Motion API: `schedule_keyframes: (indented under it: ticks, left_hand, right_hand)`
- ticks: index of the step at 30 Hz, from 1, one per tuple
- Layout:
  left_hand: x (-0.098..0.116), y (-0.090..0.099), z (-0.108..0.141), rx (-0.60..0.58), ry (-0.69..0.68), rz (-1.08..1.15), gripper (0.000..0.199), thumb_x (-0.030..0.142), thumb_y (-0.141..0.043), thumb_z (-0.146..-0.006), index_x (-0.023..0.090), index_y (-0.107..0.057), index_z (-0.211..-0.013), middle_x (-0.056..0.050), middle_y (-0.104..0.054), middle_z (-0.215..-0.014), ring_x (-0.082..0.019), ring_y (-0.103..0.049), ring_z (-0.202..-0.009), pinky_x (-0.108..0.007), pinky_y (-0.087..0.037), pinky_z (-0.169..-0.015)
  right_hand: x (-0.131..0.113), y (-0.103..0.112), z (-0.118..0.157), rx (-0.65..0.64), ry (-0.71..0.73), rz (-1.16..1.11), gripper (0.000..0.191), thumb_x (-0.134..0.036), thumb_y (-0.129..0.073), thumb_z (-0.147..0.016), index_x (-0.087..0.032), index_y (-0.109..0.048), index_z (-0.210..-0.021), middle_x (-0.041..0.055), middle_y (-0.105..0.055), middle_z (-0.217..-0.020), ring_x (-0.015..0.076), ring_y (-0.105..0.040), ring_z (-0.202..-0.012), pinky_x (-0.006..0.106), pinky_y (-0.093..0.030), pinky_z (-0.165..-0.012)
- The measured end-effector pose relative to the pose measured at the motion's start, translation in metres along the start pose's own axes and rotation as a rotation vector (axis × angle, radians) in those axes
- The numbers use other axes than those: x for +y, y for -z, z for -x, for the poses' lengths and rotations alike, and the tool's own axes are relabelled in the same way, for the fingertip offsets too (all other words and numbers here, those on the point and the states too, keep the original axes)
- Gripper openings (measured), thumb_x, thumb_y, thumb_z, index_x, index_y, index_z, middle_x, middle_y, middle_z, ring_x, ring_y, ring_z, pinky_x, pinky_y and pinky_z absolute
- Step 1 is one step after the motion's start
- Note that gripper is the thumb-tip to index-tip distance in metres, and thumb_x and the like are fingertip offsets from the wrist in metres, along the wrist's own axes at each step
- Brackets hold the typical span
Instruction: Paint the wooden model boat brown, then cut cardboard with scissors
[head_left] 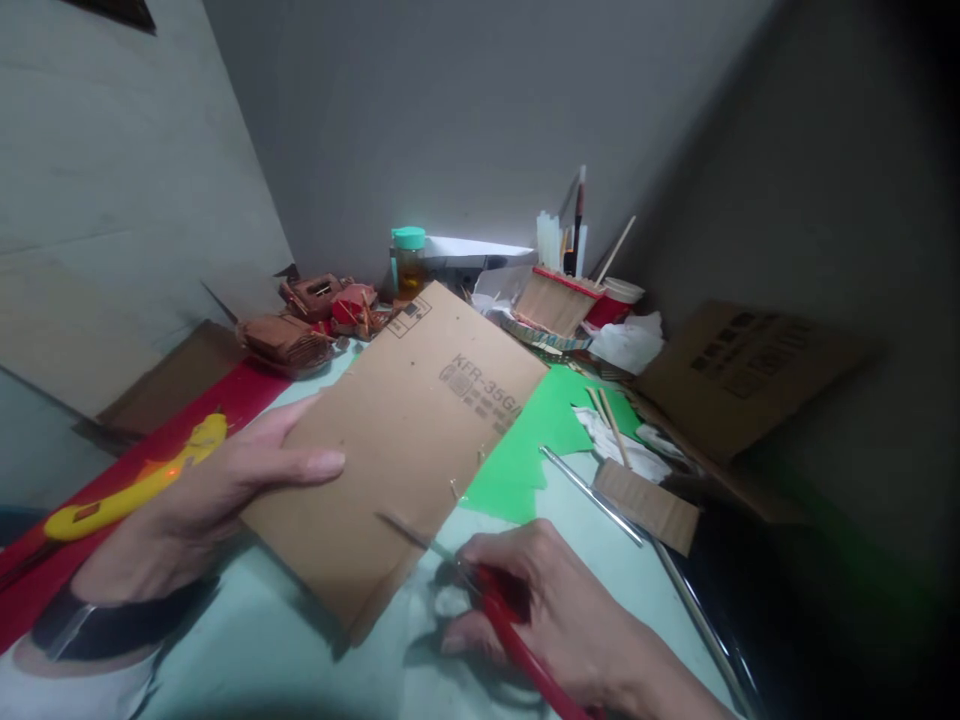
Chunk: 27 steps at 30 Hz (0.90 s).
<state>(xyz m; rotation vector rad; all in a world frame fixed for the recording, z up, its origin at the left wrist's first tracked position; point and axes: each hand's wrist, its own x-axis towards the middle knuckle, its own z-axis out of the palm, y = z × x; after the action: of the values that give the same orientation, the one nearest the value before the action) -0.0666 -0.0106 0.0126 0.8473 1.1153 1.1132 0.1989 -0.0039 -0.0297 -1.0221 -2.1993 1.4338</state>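
My left hand (247, 470) grips a flat piece of brown cardboard (405, 420) by its left side, thumb on top. Printed lettering and symbols cover the far part of the cardboard, which is tilted above the table. In my right hand (540, 610) is a pair of scissors (517, 650) with red handles, my fingers wrapped round them. One metal blade shows over the cardboard near its right front edge; the other is hidden or blurred. Left of my left wrist lies a yellow tool (135, 490) with a lit orange spot, its kind unclear.
Green sheets (551, 425), a metal rod (592, 495) and a small cardboard strip (649, 505) lie at the right. Brown crafted pieces (285, 340) sit at the back left, near a teal-lidded bottle (409, 265). A cardboard holder (555, 303) with sticks stands behind. A large cardboard (750, 370) leans right.
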Motion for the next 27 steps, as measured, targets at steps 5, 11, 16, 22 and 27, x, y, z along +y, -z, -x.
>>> schedule_keyframes:
  ticks: [5,11,16,22,27]
  left_hand:
    - [0.003,-0.008,0.004,0.029,0.006,-0.02,0.074,0.026,-0.082,-0.068,0.021,-0.059,-0.138,-0.015,-0.079,-0.106,-0.041,-0.076,-0.08,-0.042,-0.063,-0.058]
    - [0.005,-0.01,0.005,-0.016,-0.013,-0.06,0.079,0.028,-0.077,-0.074,0.019,-0.048,-0.147,-0.012,-0.077,-0.116,-0.038,-0.076,-0.085,-0.038,-0.061,-0.065]
    - [0.001,-0.014,0.008,-0.027,-0.037,-0.095,0.069,0.027,-0.068,-0.084,0.019,-0.044,-0.149,-0.009,-0.078,-0.114,-0.031,-0.077,-0.084,-0.032,-0.059,-0.067]
    - [0.001,-0.019,0.004,-0.025,-0.002,-0.135,0.084,0.033,-0.078,-0.074,0.02,-0.043,-0.149,-0.01,-0.08,-0.105,-0.037,-0.076,-0.089,-0.036,-0.061,-0.065]
    - [-0.004,-0.014,0.005,-0.036,-0.01,-0.081,0.078,0.031,-0.078,-0.075,0.024,-0.047,-0.146,-0.005,-0.082,-0.095,-0.033,-0.077,-0.082,-0.034,-0.063,-0.066]
  right_hand:
    - [0.0,0.0,0.003,0.02,0.028,0.041,0.057,-0.059,-0.077,-0.077,-0.02,-0.041,-0.058,-0.0087,-0.032,-0.054,0.0086,-0.025,-0.052,0.025,-0.021,-0.047]
    - [-0.001,0.003,0.004,0.011,0.034,0.023,0.056,-0.058,-0.079,-0.077,-0.019,-0.042,-0.059,-0.009,-0.028,-0.057,0.0091,-0.023,-0.056,0.024,-0.021,-0.048]
    - [-0.003,0.008,0.008,-0.016,0.002,0.026,0.053,-0.053,-0.083,-0.074,-0.02,-0.043,-0.064,-0.0095,-0.03,-0.058,0.009,-0.024,-0.056,0.024,-0.02,-0.047]
    - [-0.015,0.012,0.013,-0.03,-0.077,0.084,0.053,-0.055,-0.082,-0.073,-0.02,-0.044,-0.063,-0.009,-0.033,-0.057,0.0094,-0.026,-0.056,0.024,-0.02,-0.047]
    - [-0.014,0.009,0.01,-0.042,-0.089,0.041,0.052,-0.056,-0.078,-0.077,-0.02,-0.044,-0.062,-0.0084,-0.034,-0.057,0.0091,-0.029,-0.056,0.024,-0.022,-0.048]
